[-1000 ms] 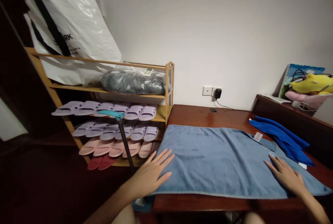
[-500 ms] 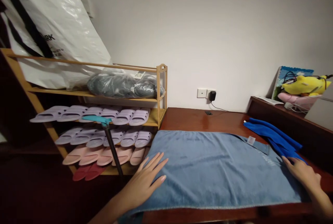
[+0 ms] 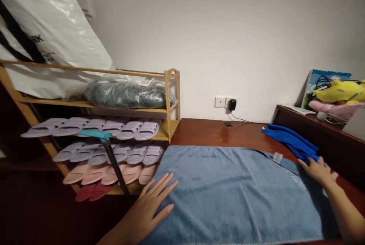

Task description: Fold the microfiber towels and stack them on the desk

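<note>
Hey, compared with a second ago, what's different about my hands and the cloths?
Your right hand has moved forward from the dusty-blue, rectangular plush cloth to the bright-blue bunched cloth, which has shifted away and leftward; whether you're gripping it is unclear. Your left hand stays spread on the dusty-blue cloth's left side. The lilac open-toed slippers are unchanged.

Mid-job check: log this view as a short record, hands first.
Left hand: spread flat on the grey-blue cloth, left side
Right hand: at the bright blue cloth; grip unclear
Grey-blue cloth: spread on the brown table, lightly wrinkled, white tag showing
Left of table: wooden rack with slippers
Wall: black plug in socket
</note>
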Motion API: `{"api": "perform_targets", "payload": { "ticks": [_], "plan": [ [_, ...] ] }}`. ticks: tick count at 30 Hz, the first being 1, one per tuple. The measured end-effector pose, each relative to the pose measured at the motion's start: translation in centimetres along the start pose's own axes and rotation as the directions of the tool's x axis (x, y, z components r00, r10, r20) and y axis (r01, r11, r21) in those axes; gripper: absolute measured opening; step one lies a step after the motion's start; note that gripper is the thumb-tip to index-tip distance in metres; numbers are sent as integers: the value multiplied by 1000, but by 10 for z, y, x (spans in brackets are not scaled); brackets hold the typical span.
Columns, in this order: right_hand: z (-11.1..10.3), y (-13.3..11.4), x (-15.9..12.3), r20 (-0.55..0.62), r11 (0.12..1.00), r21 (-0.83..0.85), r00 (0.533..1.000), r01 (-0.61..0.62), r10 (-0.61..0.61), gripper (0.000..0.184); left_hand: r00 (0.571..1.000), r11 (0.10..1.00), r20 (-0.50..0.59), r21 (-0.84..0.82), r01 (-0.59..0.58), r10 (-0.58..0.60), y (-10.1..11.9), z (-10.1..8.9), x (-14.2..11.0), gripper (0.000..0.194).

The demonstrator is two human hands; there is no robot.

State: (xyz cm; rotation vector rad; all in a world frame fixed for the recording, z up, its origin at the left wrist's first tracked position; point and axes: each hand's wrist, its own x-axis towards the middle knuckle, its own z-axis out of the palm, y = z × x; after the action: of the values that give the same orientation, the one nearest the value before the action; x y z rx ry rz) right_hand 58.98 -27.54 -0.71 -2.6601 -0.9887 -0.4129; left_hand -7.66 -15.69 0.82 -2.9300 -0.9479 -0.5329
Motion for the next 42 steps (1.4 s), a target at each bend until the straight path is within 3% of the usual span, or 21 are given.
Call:
{"api": "perform_targets", "payload": {
  "ticks": [3, 6, 10, 14, 20, 25, 29, 36, 39, 42],
  "plan": [
    [-3, -34, -15, 119, 995, -1, 988, 100, -99, 57, 1000, 1000, 29, 17, 2, -2, 3, -4, 0, 52],
    [-1, -60, -32, 269, 972, 28, 935, 233, -232, 47, 998, 1000, 61, 14, 14, -15, 4, -5, 1, 51],
    [4, -76, -44, 315, 960, -29, 914, 280, -257, 42, 997, 1000, 67, -7, 29, -28, 3, -4, 0, 50],
    [5, -75, -38, 292, 955, -93, 925, 283, -245, 47, 998, 999, 55, -29, 36, -35, 3, -4, -2, 50],
    [7, -68, -13, 194, 956, -112, 949, 272, -248, 72, 996, 997, 75, -50, 59, -55, 2, -4, -4, 50],
    [26, -67, -5, 285, 952, -56, 919, 301, -274, 71, 995, 995, 82, -75, 67, -61, 1, -4, -4, 50],
    [47, -63, -11, 354, 968, -51, 911, 245, -212, 75, 993, 992, 93, -95, 85, -76, 2, -6, -4, 50],
    [57, -56, -3, 347, 980, -40, 922, 196, -170, 78, 981, 983, 168, -138, 117, -93, -4, -13, -5, 52],
    [52, -62, 11, 309, 973, -16, 927, 231, -215, 73, 976, 977, 161, -131, 166, -144, -9, -18, 12, 50],
    [55, -73, 21, 283, 968, -2, 929, 251, -240, 71, 976, 971, 89, -118, 210, -200, -19, -18, 50, 50]
  ]
}}
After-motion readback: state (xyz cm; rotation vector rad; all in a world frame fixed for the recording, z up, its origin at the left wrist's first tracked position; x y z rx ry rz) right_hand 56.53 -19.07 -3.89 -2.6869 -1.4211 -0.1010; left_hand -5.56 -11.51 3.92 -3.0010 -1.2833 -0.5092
